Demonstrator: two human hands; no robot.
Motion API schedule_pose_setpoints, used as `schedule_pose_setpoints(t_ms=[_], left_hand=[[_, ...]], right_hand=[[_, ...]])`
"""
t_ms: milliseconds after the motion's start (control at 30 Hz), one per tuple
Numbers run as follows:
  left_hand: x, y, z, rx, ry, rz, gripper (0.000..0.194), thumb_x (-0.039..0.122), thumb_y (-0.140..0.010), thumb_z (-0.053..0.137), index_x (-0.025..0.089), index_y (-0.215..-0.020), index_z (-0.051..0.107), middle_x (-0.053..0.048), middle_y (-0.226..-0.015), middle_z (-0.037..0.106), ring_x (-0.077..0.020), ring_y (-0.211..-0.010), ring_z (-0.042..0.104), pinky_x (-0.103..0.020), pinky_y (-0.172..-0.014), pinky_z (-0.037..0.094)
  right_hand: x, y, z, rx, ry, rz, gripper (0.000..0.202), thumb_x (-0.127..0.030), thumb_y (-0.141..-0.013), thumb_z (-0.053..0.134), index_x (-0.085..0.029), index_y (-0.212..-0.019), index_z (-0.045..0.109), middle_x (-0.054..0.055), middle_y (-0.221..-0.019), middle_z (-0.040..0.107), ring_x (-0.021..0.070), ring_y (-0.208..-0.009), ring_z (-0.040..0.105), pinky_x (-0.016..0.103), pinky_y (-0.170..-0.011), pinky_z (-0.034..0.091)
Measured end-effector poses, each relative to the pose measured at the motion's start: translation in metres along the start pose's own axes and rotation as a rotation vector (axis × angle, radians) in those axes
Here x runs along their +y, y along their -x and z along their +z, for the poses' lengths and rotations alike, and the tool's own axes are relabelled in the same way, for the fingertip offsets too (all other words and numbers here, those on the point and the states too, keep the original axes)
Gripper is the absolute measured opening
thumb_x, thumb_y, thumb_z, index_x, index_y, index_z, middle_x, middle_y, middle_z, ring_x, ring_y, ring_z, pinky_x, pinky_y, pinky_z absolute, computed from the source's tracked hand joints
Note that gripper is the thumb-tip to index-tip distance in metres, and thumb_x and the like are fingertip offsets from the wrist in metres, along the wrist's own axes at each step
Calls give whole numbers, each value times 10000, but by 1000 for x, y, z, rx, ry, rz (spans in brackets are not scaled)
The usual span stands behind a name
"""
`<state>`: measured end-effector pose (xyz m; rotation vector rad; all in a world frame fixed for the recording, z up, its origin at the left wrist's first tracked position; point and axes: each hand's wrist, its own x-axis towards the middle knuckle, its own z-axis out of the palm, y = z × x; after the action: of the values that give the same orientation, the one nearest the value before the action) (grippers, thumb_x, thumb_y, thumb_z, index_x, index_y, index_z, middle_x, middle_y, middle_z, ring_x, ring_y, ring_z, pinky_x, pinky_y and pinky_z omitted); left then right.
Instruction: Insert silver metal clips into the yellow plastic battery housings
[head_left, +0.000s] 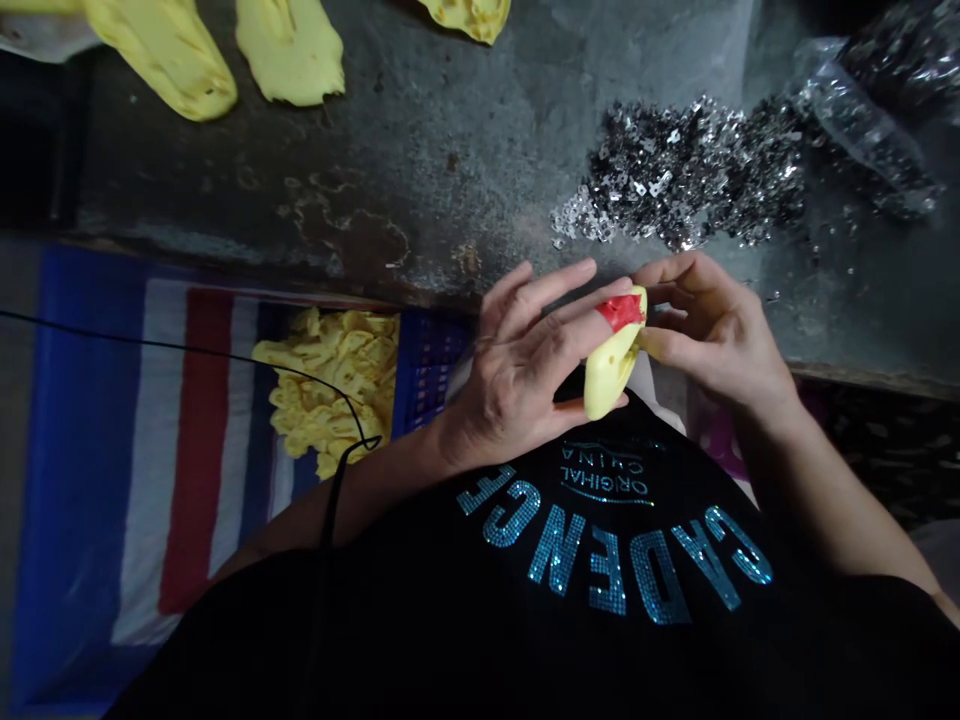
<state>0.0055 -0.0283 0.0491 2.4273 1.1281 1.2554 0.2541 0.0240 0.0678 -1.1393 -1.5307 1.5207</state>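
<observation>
My left hand [517, 365] is closed on a yellow moulded piece [609, 372], thumb below it and a finger wrapped in red tape [621, 311] along its upper end. The piece is tilted and seen nearly edge-on, with a small hole in its near face. At its right edge, my right hand [720, 325] has curled fingers, the thumb and index tips close together against the piece. Whatever those fingertips may pinch is hidden. Just beyond the hands, on the worktable [480, 150], lies a heap of small shiny metal clips [697, 170].
Larger yellow pieces [292, 50] lie at the table's far left. A clear plastic bag [862, 120] with more metal parts is at the right. Below the table edge, a blue crate [75, 480] with striped cloth [193, 450] holds many yellow pieces [337, 375]; a black cord [187, 348] crosses it.
</observation>
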Motion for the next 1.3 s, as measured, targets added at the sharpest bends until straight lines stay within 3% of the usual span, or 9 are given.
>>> schedule_pose_setpoints(t_ms=[267, 400, 467, 533, 700, 900, 1033, 1167, 1300], left_hand=[[10, -5, 2, -31, -44, 102, 649, 349, -1092, 785, 285, -1673, 502, -100, -1628, 751, -288, -1505, 725, -586, -1402, 411], [16, -9, -4, -174, 62, 12, 981, 389, -998, 899, 385, -1796, 329, -118, -1808, 571, -400, -1671, 561, -723, -1446, 314], [17, -12, -7, -219, 191, -65, 1230, 503, -884, 1002, 332, -1844, 254, -188, -1845, 485, -447, -1688, 521, -695, -1428, 392], [18, -16, -9, -288, 343, -143, 1344, 595, -794, 1046, 280, -1850, 277, -219, -1789, 504, -444, -1648, 560, -618, -1384, 504], [18, -19, -10, -402, 505, -220, 1140, 602, -797, 1043, 239, -1738, 512, -149, -1521, 682, -348, -1371, 756, -488, -1232, 656], [14, -15, -6, -264, 550, -127, 970, 539, -813, 1048, 144, -1609, 661, -166, -1384, 766, -287, -1209, 813, -394, -1092, 703], [7, -12, -5, -157, 526, -51, 850, 519, -857, 1019, 168, -1568, 711, -148, -1295, 835, -280, -1155, 837, -408, -1063, 710], [0, -9, -6, -42, 476, 10, 694, 483, -902, 994, 169, -1471, 749, -112, -1176, 877, -252, -1050, 862, -486, -1172, 679], [-8, 10, -7, 95, 437, -29, 652, 438, -923, 979, 222, -1468, 695, -106, -1246, 887, -267, -1134, 872, -535, -1236, 648]], right_hand=[[17, 8, 14, 103, 51, -201, 561, -717, -871, 931, -328, -1225, 737, 29, -1208, 754, 218, -1023, 731, 350, -835, 662], [30, 20, 13, 290, 195, -423, 438, -659, -962, 828, -350, -1249, 710, 78, -1261, 730, 284, -1119, 736, 486, -964, 689], [35, 25, 10, 351, 261, -466, 403, -646, -993, 765, -371, -1277, 683, 121, -1290, 705, 342, -1173, 724, 584, -1021, 680], [38, 28, 7, 395, 338, -474, 417, -652, -990, 739, -395, -1307, 653, 148, -1276, 680, 393, -1203, 702, 657, -1051, 662], [40, 25, 4, 407, 414, -644, 402, -655, -1005, 684, -437, -1339, 629, 108, -1210, 640, 380, -1113, 703, 679, -960, 680], [35, 18, 4, 398, 412, -716, 369, -576, -1009, 699, -421, -1341, 652, 94, -1207, 628, 352, -1089, 699, 637, -916, 683], [29, 12, 4, 407, 443, -736, 392, -610, -970, 723, -417, -1304, 650, 87, -1171, 627, 353, -1049, 696, 637, -896, 687], [25, -2, 11, 405, 412, -743, 373, -572, -951, 754, -411, -1279, 679, 109, -1161, 637, 363, -1051, 684, 621, -889, 685], [16, -21, 27, 408, 320, -898, 416, -490, -937, 801, -366, -1326, 725, 81, -1193, 646, 316, -1064, 703, 552, -898, 688]])
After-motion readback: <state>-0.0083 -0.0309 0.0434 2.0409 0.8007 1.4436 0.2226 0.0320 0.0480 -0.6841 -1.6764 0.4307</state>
